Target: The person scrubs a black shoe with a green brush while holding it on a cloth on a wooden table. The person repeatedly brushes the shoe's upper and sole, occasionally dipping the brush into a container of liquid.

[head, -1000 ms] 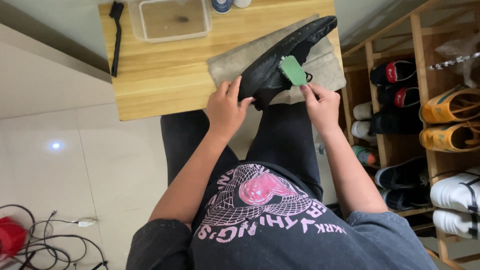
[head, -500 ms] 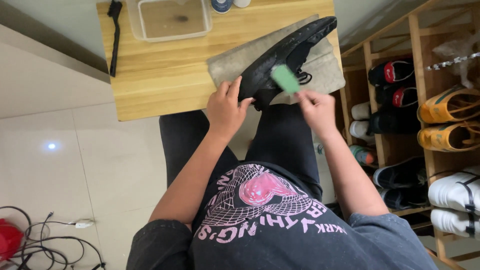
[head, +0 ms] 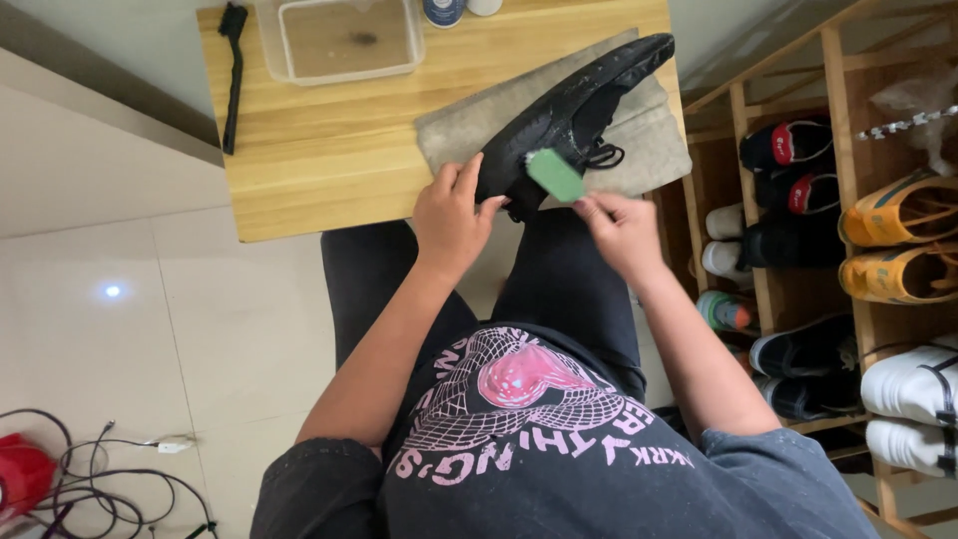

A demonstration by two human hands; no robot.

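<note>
A black lace-up shoe (head: 574, 110) lies slanted on a grey cloth (head: 654, 135) at the near right corner of a wooden table (head: 329, 150). My left hand (head: 451, 215) grips the shoe's heel end at the table's front edge. My right hand (head: 621, 232) pinches a small green sponge (head: 555, 175) and presses it against the side of the shoe near the heel. The loose laces (head: 604, 157) hang over the cloth beside the sponge.
A clear plastic tub (head: 344, 38) and a black brush (head: 233, 75) sit at the back of the table. A wooden shoe rack (head: 798, 180) filled with several pairs stands to the right. Tangled cables (head: 110, 479) and a red object (head: 20, 474) lie on the tiled floor at left.
My right hand with the green sponge slid back along the shoe's side toward the heel. The left hand kept its hold on the heel.
</note>
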